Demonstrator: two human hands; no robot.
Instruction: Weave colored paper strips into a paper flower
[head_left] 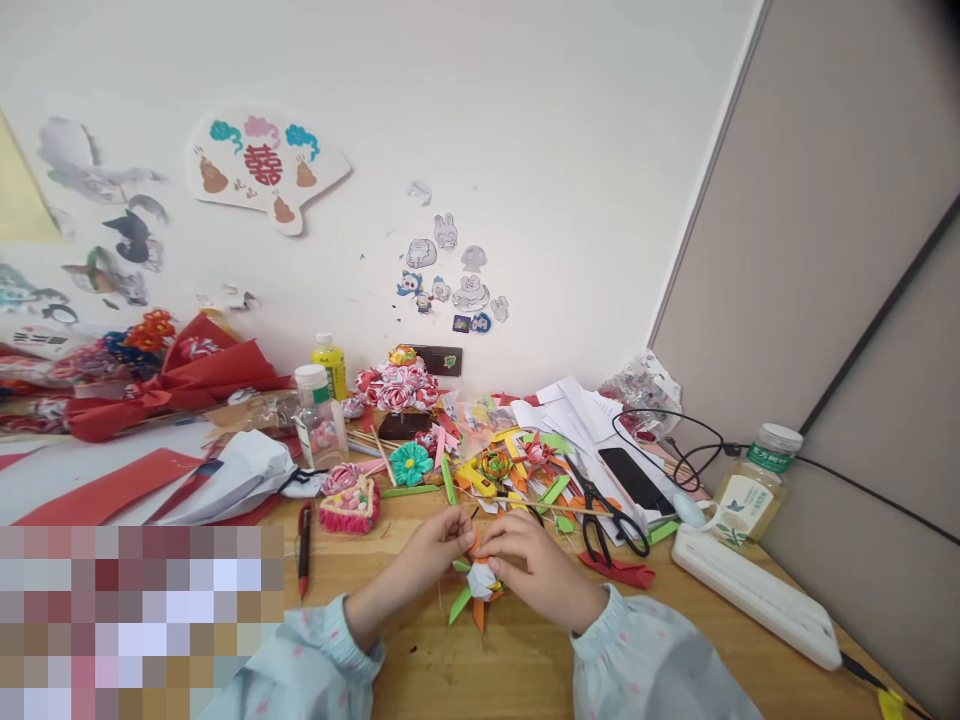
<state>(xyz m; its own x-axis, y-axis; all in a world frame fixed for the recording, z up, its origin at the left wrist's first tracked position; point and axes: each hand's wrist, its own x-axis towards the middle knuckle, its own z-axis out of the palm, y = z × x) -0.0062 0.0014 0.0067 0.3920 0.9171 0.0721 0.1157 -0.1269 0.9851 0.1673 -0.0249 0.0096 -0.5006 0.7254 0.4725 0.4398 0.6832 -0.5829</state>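
A folded paper flower [481,580] with orange and green petals and a white middle is held just above the wooden table [420,680]. My left hand [435,545] is closed in a pinch at its upper edge, by an orange petal. From the other side, my right hand [529,560] pinches the same upper part, its thumb close to the white middle. The fingertips hide exactly what lies between them. A thin thread seems to hang beside the left fingers. Black-handled scissors [592,505] lie right of the flower, near a red paper strip [616,570].
Behind the hands are finished paper flowers [401,385], a pink heart-shaped box [350,505] and loose paper strips. A red pen [303,550] lies left. At right are a phone [636,480], a white power strip [757,595], a bottle [754,490] and a black cable [679,470].
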